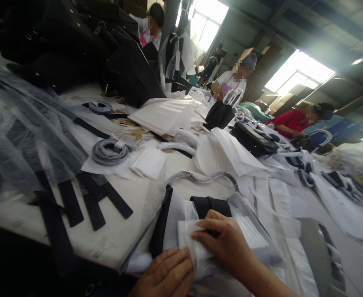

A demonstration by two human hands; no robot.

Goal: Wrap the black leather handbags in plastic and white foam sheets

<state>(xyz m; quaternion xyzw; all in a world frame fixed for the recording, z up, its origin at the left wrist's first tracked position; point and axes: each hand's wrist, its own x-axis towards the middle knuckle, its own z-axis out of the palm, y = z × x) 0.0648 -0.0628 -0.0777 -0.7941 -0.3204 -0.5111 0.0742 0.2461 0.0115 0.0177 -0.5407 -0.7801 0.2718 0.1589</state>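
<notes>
A handbag with black side panels and a plastic-wrapped handle lies on the table in front of me. A folded black piece with a strap shows inside it. On top is a white, partly see-through wrapping sheet. My right hand pinches this sheet between thumb and fingers at the middle of the bag. Below and to the left, my left hand rests with its fingers stretched out against the sheet's lower edge.
Black straps in clear plastic cover the left side. Near them lies a coiled grey strap. White paper stacks, a finished black bag and a pile of black bags stand farther back. Several people work beyond.
</notes>
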